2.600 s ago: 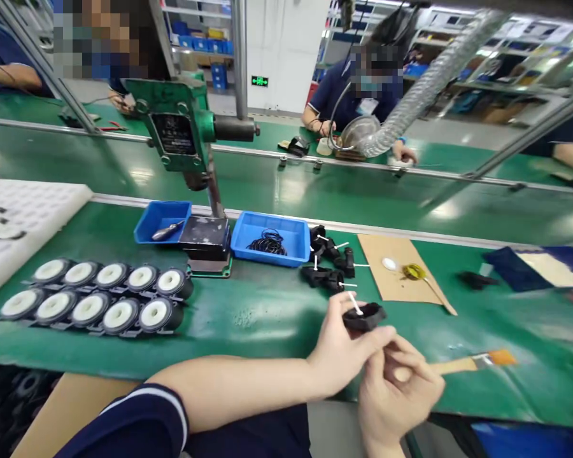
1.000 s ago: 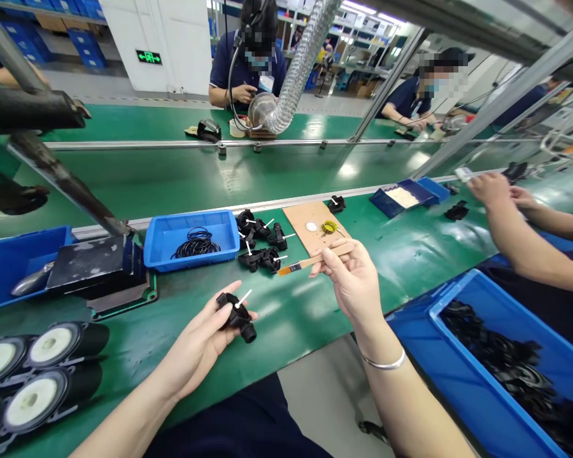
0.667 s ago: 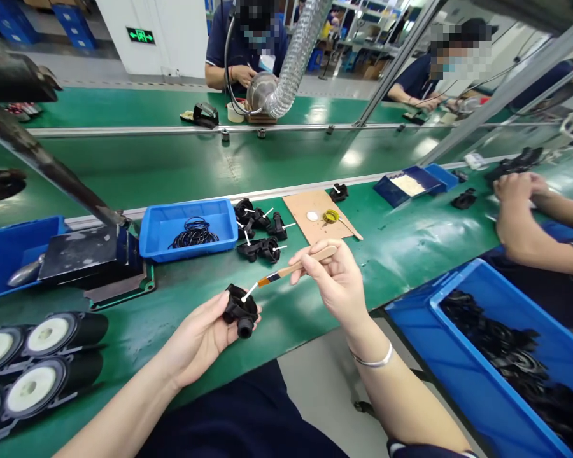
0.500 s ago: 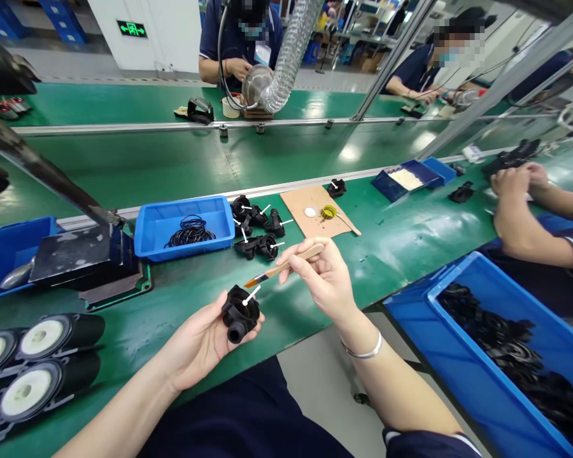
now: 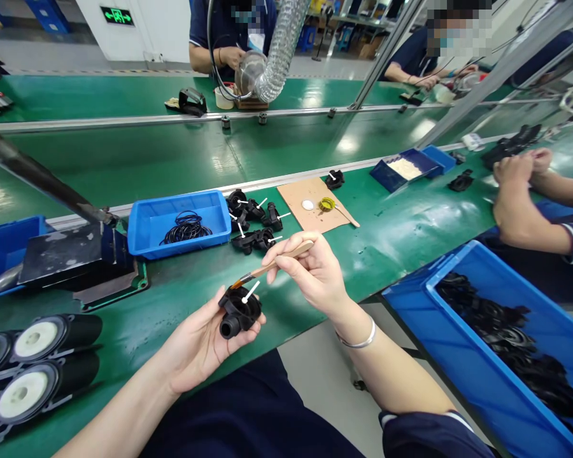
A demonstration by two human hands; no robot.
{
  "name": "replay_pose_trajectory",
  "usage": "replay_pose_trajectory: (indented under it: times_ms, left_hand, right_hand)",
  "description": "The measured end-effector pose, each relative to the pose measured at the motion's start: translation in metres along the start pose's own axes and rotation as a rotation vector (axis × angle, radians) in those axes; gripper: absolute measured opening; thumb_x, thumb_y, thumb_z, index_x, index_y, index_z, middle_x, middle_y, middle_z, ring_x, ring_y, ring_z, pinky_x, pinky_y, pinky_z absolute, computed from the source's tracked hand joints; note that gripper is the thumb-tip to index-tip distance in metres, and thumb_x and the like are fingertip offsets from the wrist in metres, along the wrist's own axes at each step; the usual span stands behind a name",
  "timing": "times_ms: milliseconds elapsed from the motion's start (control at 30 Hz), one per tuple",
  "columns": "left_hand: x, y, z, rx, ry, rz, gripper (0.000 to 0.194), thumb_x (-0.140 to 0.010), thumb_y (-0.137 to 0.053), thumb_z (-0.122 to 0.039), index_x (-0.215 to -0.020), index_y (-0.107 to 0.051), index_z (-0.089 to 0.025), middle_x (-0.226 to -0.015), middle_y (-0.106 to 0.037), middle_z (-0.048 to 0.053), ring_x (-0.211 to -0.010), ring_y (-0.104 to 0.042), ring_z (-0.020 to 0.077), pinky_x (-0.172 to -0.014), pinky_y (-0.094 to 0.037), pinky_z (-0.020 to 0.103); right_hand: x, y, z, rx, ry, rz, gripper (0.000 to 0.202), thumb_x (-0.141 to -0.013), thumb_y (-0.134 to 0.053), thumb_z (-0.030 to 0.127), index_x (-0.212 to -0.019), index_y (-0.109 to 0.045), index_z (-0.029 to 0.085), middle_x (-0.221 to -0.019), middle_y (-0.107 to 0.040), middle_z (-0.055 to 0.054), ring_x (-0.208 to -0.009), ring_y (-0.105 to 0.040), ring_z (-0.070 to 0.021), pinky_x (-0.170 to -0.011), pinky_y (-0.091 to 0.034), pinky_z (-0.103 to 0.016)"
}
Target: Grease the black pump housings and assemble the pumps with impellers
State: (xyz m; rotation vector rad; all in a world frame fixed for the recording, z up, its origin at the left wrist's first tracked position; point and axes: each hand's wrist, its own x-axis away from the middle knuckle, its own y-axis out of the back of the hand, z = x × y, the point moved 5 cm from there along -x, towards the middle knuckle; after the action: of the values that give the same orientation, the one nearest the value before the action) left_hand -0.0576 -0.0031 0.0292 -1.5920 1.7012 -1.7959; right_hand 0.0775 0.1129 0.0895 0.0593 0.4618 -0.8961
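My left hand (image 5: 203, 343) is closed around a black plastic housing (image 5: 239, 313), a round part with a short pipe stub facing me and a white pin standing up from its middle. Between the fingertips of my right hand (image 5: 310, 270) is a small paintbrush (image 5: 286, 256) with a wooden handle. Its brown bristles touch, or lie just above, the housing's far left rim. Several similar black housings (image 5: 258, 219) with white pins lie on the green bench beyond my hands. A cardboard sheet (image 5: 310, 219) behind them carries a yellow-rimmed small dish (image 5: 326, 204) and a white disc (image 5: 307, 205).
A blue tray (image 5: 138, 232) holds black rubber rings (image 5: 187, 229). Round motor-like units (image 5: 35, 339) stand at left, beside a black metal fixture (image 5: 62, 254). On the right, a blue crate (image 5: 439, 299) contains black parts. A co-worker's hands (image 5: 518, 166) are further right; other people sit opposite.
The brush has moved down and left, bringing its bristles to the housing's rim. My left hand has turned the housing slightly, so its pipe stub points more to the left.
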Motion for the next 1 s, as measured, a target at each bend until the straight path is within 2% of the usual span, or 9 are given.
replay_pose_trajectory:
  times_ms: [200,367,567,667,867,1000]
  left_hand:
    - [0.000,-0.004,0.000,0.005,0.027,0.044,0.049,-0.103,-0.044,-0.040,-0.114,-0.072,-0.002,-0.104,-0.076,0.023,-0.089,-0.077,0.0207,-0.085,-0.062,0.026]
    - [0.002,-0.005,0.000,-0.018,0.010,0.028,0.046,-0.103,-0.044,-0.038,-0.113,-0.072,-0.003,-0.101,-0.076,0.022,-0.087,-0.077,0.0197,-0.085,-0.062,0.026]
    - [0.000,-0.006,0.003,-0.019,0.029,0.018,0.044,-0.103,-0.045,-0.038,-0.113,-0.071,-0.005,-0.104,-0.076,0.021,-0.089,-0.077,0.0204,-0.084,-0.062,0.026]
    - [0.001,-0.004,0.002,-0.037,0.011,-0.045,0.041,-0.101,-0.048,-0.038,-0.114,-0.070,-0.006,-0.110,-0.075,0.018,-0.089,-0.077,0.0205,-0.084,-0.063,0.026]
    - [0.004,0.001,-0.001,-0.113,-0.080,-0.097,0.033,-0.096,-0.059,-0.034,-0.115,-0.070,-0.009,-0.112,-0.075,0.016,-0.101,-0.074,0.0246,-0.090,-0.062,0.031]
    - [0.003,0.002,0.000,-0.228,-0.131,-0.090,0.034,-0.093,-0.065,-0.035,-0.118,-0.069,-0.012,-0.115,-0.073,0.013,-0.106,-0.072,0.0254,-0.090,-0.061,0.030]
  right_hand:
    - [0.002,0.002,0.004,0.041,0.045,0.049,0.015,-0.096,-0.057,0.015,-0.103,-0.046,0.023,-0.099,-0.070,-0.002,-0.074,-0.071,-0.0107,-0.072,-0.061,-0.031]
    - [0.004,0.006,0.010,0.165,0.012,0.097,0.014,-0.095,-0.059,0.015,-0.102,-0.048,0.021,-0.096,-0.069,-0.003,-0.080,-0.071,-0.0114,-0.071,-0.060,-0.027]
    - [0.006,0.000,0.007,0.067,0.055,0.057,0.017,-0.096,-0.057,0.014,-0.103,-0.045,0.023,-0.101,-0.070,-0.003,-0.077,-0.071,-0.0113,-0.074,-0.062,-0.033]
    - [0.007,0.000,0.008,0.116,0.051,0.057,0.016,-0.096,-0.058,0.017,-0.102,-0.044,0.023,-0.101,-0.070,-0.003,-0.079,-0.071,-0.0119,-0.074,-0.062,-0.032]
    - [0.012,0.006,0.025,0.421,0.044,0.101,0.014,-0.094,-0.059,0.015,-0.100,-0.048,0.022,-0.087,-0.068,-0.002,-0.082,-0.071,-0.0127,-0.069,-0.058,-0.027]
    - [0.015,0.007,0.025,0.397,0.038,0.051,0.016,-0.094,-0.058,0.015,-0.100,-0.046,0.023,-0.086,-0.068,-0.001,-0.076,-0.070,-0.0119,-0.065,-0.057,-0.026]
